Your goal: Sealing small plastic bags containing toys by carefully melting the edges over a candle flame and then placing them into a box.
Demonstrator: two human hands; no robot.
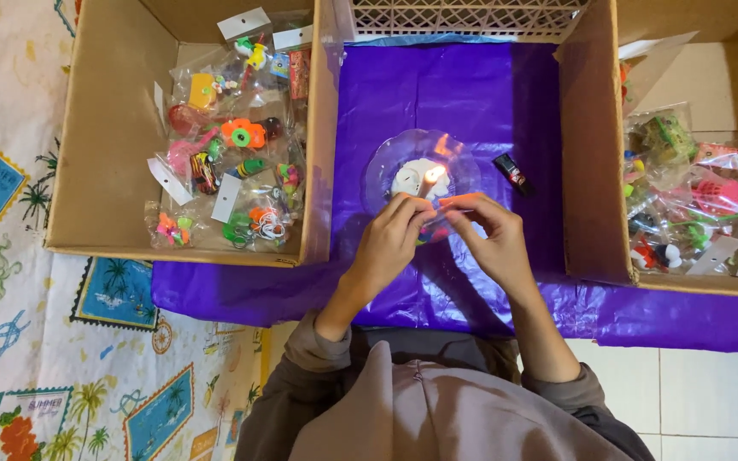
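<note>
The small toy packet (453, 205) sits pinched between your two hands, right at your fingertips, just on the near side of the candle flame (434, 173). Its orange top edge shows as a thin strip running left to right, so the long axis lies across your view, level with the near rim of the glass dish (379, 171). Your left hand (390, 239) is curled, fingers pressed together on the packet's left end; your right hand (497, 243) mirrors it, thumb and fingers nipping the right end. The two hands nearly touch over the packet, and most of it is hidden behind them.

Just beyond your fingertips the short candle (420, 181) stands lit in the clear dish, on the purple plastic sheet (437, 85). A small dark tube (512, 173) lies to the right of the dish, tilted, apart from your right hand.

Further out, a cardboard box (104, 128) on your left holds bagged colourful toys (228, 162), and another cardboard box (591, 154) on your right holds more bagged toys (685, 196). A white lattice basket (463, 15) sits at the far edge.
</note>
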